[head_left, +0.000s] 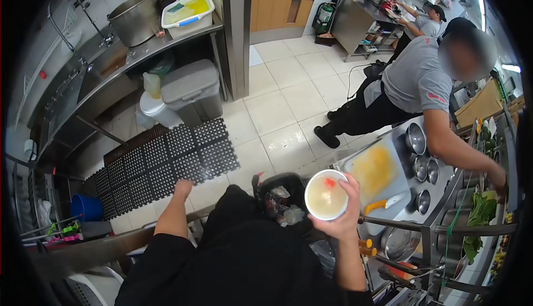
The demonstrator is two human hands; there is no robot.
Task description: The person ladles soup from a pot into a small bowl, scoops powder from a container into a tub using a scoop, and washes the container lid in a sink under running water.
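My right hand [343, 213] is wrapped round a white cup [326, 195], held up over the bin's right side. Pale liquid with a small red piece in it shows inside the cup. My left hand [184, 187] hangs low at the left, above the floor near the black mat, and its fingers are too hidden to read. Right of the cup lies a stained cutting board [377, 173] with an orange-handled knife [385, 203] on its near edge.
A black bin [282, 198] with rubbish stands in front of me. A co-worker [411, 76] leans over the counter at the right, beside metal bowls [415, 138]. A perforated mat [166, 164] covers floor at the left. Another person works at the far back.
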